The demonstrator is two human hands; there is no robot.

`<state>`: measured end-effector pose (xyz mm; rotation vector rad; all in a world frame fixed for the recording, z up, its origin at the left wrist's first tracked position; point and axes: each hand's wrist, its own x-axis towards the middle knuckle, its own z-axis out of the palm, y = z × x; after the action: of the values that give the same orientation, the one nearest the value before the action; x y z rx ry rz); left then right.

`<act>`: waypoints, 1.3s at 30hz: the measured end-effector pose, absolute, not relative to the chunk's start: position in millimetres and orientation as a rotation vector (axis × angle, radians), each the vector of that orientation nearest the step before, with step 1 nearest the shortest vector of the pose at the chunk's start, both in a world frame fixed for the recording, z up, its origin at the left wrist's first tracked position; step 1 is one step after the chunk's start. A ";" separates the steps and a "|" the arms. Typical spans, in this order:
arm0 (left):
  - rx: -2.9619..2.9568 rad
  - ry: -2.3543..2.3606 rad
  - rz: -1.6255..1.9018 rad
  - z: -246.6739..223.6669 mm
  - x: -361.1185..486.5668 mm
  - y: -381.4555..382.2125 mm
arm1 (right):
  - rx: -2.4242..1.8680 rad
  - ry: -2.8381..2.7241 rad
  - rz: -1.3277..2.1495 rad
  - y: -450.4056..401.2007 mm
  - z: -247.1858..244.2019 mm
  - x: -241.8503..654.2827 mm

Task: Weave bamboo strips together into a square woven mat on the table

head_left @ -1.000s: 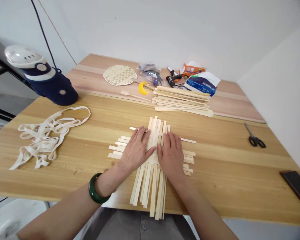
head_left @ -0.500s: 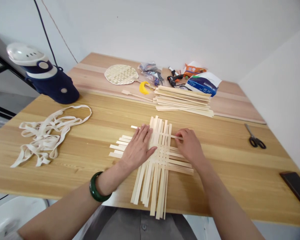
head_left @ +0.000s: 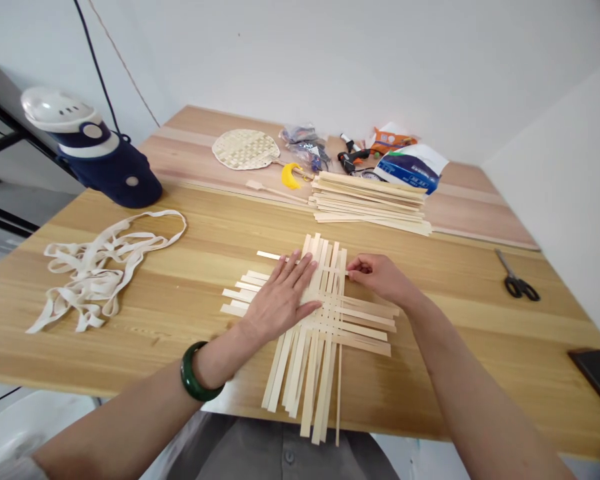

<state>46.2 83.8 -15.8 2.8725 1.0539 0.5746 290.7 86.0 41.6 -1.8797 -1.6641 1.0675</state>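
A loose weave of pale flat bamboo strips [head_left: 329,318] lies on the wooden table, with strips running lengthwise and crosswise. My left hand [head_left: 283,293] rests flat on its upper left part, fingers stretched out, hiding some crossings. At the upper right edge, my right hand [head_left: 380,277] pinches the right end of a thin crosswise bamboo strip [head_left: 267,255] between thumb and fingers. That strip passes through the upright strips and its left end sticks out beyond my left fingertips. A narrow lengthwise strip [head_left: 339,400] stands slightly apart at the lower right.
Behind the weave lies a stack of bamboo strips [head_left: 373,203]. A woven fan [head_left: 246,149], a yellow tassel [head_left: 290,176], a glue gun [head_left: 353,160] and a tissue pack [head_left: 410,170] lie farther back. White ribbon [head_left: 110,263] sprawls left; scissors [head_left: 515,280] and a black phone-like object [head_left: 597,377] lie right.
My right hand has moved left to the weave's edge, and the pinched strip's left end sticks out farther. The narrow lengthwise strip's lower end has swung right. My left hand still presses flat.
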 end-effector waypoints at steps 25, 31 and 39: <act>2.748 1.159 0.561 -8.9 48.8 82.3 | -1.991 -1.994 -0.120 45.5 35.6 241.8; 2.706 1.161 0.601 -9.5 48.9 82.0 | -2.056 -1.952 -0.247 33.2 9.8 203.7; 2.699 1.184 0.587 -5.8 49.4 81.1 | -2.064 -1.909 -0.258 29.9 1.1 199.4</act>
<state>49.4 81.1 -5.8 2.6985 1.1836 0.5870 199.4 29.9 1.1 -2.0644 -1.9088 -0.2583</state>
